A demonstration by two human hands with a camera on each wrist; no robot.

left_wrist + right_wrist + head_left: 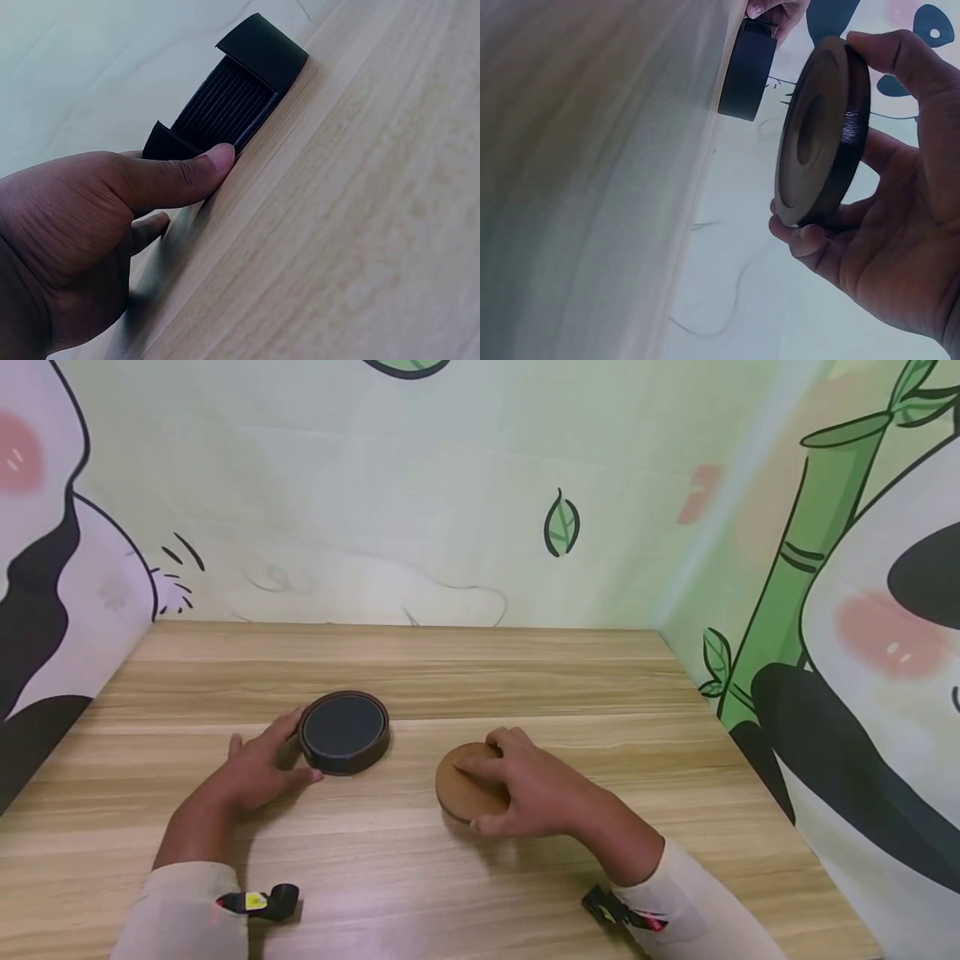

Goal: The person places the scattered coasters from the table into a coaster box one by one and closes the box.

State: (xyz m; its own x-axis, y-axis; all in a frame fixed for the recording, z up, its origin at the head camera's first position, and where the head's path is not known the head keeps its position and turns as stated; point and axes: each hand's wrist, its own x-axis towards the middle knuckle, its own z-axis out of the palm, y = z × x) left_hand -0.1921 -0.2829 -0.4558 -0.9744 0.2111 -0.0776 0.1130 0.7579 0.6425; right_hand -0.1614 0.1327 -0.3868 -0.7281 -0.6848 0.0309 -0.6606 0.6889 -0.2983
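Note:
A round black coaster holder (344, 732) rests on the wooden table, with a stack of thin dark coasters (229, 105) visible through the gap in its side wall. My left hand (258, 768) grips its left side, the thumb at the edge of that gap. To the right, my right hand (536, 785) holds a round brown disc (467, 783) by its rim, index finger lying over the top. In the right wrist view the disc (810, 135) is raised off the table, showing a dark shiny edge and a round recess in its underside.
The light wooden table (420, 877) reaches back to a wall cloth (420, 510) printed with pandas, bamboo and leaves. Small black camera mounts (258, 903) are strapped at both sleeves.

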